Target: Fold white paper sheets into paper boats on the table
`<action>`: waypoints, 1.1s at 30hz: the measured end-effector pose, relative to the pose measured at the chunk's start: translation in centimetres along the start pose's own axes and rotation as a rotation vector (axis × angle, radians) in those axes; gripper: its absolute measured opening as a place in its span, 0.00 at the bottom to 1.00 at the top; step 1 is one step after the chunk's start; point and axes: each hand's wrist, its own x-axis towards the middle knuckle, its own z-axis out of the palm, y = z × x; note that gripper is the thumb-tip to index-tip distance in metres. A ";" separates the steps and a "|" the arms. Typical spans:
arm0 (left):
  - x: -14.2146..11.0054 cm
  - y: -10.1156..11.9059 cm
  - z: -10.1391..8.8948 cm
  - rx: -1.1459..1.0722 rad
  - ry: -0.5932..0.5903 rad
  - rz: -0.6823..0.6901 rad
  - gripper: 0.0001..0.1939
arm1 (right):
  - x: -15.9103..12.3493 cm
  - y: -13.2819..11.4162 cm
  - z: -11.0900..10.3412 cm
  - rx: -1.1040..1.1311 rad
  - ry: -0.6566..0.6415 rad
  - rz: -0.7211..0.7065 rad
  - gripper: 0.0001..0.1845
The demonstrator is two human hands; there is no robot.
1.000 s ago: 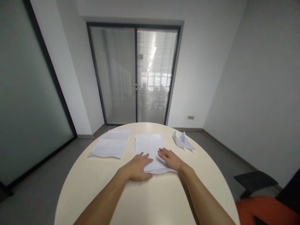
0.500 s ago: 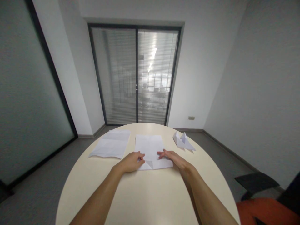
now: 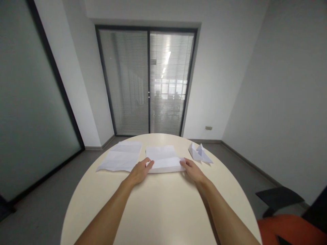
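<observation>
A white sheet of paper (image 3: 162,153) lies in front of me, with its near edge folded up in a strip across its width. My left hand (image 3: 140,170) pinches the left end of that strip, thumb on top. At the right end my right hand (image 3: 192,169) grips the strip the same way, its thumb on the paper and its other fingers underneath, partly hidden. Beyond my right hand stands a folded white paper boat (image 3: 200,153). To the left of my left hand lie loose white sheets (image 3: 120,157) with crease lines.
Everything rests on a round cream table (image 3: 158,211). An orange chair (image 3: 288,229) with a black armrest (image 3: 279,196) stands at the right, close to the table's edge. A glass door with blinds (image 3: 149,81) is behind the table.
The near edge of the sheet has been folded over and away from me, so the sheet is shorter. Both hands have closed on the fold's ends and moved slightly away from me.
</observation>
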 end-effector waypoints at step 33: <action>1.9 -2.8 3.4 -0.004 0.239 -0.168 0.31 | 0.4 2.7 0.2 -0.203 0.120 0.005 0.36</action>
